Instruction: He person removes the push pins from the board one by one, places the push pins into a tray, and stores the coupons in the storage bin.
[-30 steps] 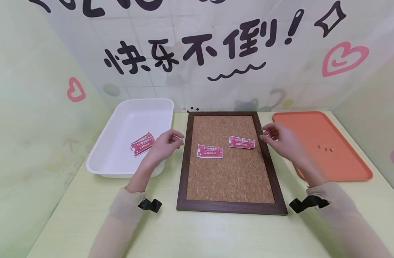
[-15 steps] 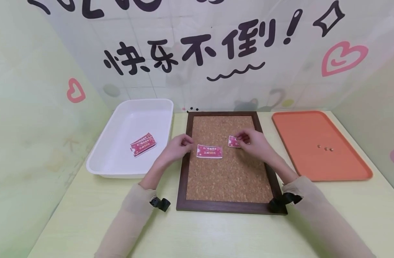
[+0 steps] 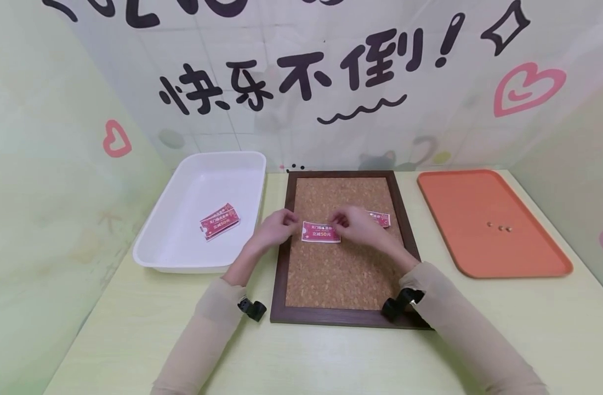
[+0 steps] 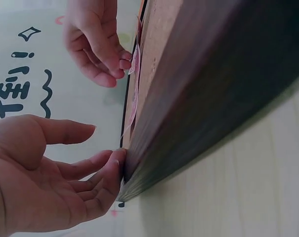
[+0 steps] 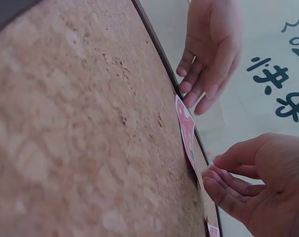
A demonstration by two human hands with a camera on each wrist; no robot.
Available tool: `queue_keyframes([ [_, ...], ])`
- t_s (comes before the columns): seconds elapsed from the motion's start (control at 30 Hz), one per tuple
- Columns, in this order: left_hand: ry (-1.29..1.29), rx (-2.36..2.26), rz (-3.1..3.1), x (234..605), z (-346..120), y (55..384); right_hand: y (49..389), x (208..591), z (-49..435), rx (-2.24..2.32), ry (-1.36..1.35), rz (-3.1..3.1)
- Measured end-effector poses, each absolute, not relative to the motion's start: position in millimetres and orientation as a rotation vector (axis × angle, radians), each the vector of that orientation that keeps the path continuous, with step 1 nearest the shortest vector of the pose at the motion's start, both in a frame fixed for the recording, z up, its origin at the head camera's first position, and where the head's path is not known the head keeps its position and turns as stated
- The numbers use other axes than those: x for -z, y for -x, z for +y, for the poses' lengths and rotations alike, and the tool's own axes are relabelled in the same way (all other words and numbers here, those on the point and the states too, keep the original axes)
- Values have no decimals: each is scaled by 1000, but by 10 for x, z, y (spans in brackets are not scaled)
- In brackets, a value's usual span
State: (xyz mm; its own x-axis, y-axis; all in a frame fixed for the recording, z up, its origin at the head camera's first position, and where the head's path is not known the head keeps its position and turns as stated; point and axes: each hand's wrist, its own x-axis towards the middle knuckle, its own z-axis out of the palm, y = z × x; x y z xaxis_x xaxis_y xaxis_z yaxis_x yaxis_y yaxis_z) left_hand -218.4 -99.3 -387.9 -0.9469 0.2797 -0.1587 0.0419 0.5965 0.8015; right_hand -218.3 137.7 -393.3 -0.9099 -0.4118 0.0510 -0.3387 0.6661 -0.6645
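Observation:
Two pink-and-white paper coupons lie on a wood-framed cork board point(image 3: 351, 274). The left coupon point(image 3: 320, 232) and the right coupon point(image 3: 380, 218) each show a small shiny dot near the top edge. My right hand point(image 3: 358, 225) is over the board at the left coupon's right end, partly covering the right coupon. Its thumb and finger pinch a small pale thing, seemingly a thumbtack point(image 5: 208, 168), in the right wrist view. My left hand point(image 3: 278, 226) stands at the board's left edge; in the left wrist view its loosely bent fingertips point(image 4: 118, 155) touch the dark frame, thumb apart.
Left of the board is a white plastic tub point(image 3: 153, 241) holding overlapping coupons point(image 3: 220, 221). An orange tray point(image 3: 479, 247) on the right carries 3 small metal thumbtacks point(image 3: 501, 227). A printed wall sheet point(image 3: 301, 131) stands behind the table.
My right hand has moved left from the board's right edge, past the right coupon, to the left coupon. My left hand has shifted right from beside the tub to the board's left edge.

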Motion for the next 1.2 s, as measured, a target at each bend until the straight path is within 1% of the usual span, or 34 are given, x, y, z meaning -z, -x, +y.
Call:
queue_keyframes([
  [0.43, -301, -1259, 2535, 3925, -928, 2234, 2309, 4071, 1190, 1019, 565, 2781],
  [0.57, -295, -1269, 2517, 3938, -921, 2235, 2328, 4069, 1165, 1002, 500, 2773],
  [0.97, -398, -1190, 2539, 3953, -934, 2238, 2332, 4046, 1126, 958, 368, 2778],
  [1.2, -385, -1171, 2565, 3956, -928, 2252, 2335, 4008, 1082, 915, 335, 2799],
])
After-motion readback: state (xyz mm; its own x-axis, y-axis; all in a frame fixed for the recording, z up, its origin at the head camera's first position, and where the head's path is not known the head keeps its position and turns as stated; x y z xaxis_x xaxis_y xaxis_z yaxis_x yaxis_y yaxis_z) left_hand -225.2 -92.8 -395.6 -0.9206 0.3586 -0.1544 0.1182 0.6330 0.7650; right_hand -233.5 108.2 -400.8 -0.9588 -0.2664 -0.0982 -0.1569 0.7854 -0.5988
